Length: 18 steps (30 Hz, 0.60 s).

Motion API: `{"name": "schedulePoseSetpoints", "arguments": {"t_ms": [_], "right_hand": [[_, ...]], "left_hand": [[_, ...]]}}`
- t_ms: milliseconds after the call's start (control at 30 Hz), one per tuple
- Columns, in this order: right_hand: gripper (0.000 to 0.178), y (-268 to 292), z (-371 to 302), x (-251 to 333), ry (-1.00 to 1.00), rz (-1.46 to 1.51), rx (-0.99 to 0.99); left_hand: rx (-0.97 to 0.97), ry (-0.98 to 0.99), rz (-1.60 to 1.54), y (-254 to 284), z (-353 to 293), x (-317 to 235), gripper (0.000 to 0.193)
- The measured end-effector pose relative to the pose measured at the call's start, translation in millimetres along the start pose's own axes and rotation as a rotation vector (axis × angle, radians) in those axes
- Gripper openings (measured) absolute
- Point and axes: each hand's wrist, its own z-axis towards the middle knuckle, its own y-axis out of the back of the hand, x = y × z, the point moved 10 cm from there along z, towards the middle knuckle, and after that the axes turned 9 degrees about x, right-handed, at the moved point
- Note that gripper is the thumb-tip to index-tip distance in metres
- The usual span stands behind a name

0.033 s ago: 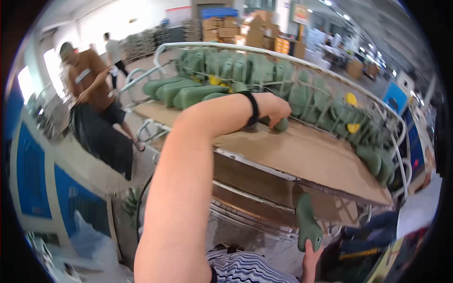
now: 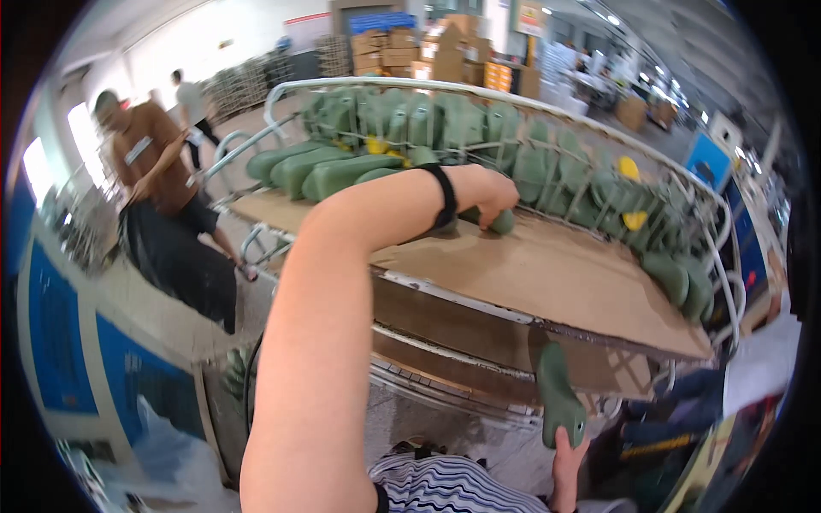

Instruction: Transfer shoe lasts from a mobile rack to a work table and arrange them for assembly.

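My left arm stretches across the rack's cardboard-covered top shelf [image 2: 547,265]. At its end my left hand [image 2: 489,195] is closed on a green shoe last [image 2: 502,224], most of which is hidden behind the hand and wrist. Low on the right, my right hand [image 2: 568,460] grips a second green shoe last [image 2: 560,393] by one end, so that it stands nearly upright in front of the rack. Beyond my left hand, several green lasts [image 2: 466,124] lean in a row against the rear rail. More lasts [image 2: 329,175] lie side by side on the shelf's left.
White metal tubing [image 2: 479,90] frames the rack, with lower shelves [image 2: 462,346] beneath. A person in a brown shirt [image 2: 150,154] holds a black sheet or bag [image 2: 184,265] at the left. Someone in pale clothing [image 2: 761,368] is close on the right. Cartons [image 2: 385,51] are stacked behind.
The whole view has shifted slightly, so the rack and surroundings sit a little further left. Both hands keep their grip on the lasts.
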Motion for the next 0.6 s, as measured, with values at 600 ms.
{"name": "schedulePoseSetpoints", "arguments": {"t_ms": [600], "right_hand": [[0.058,57,-45,-4,-0.032,0.136,0.050]], "left_hand": [[-1.231,-0.472,-1.425,87,-292,-145,0.065]]}}
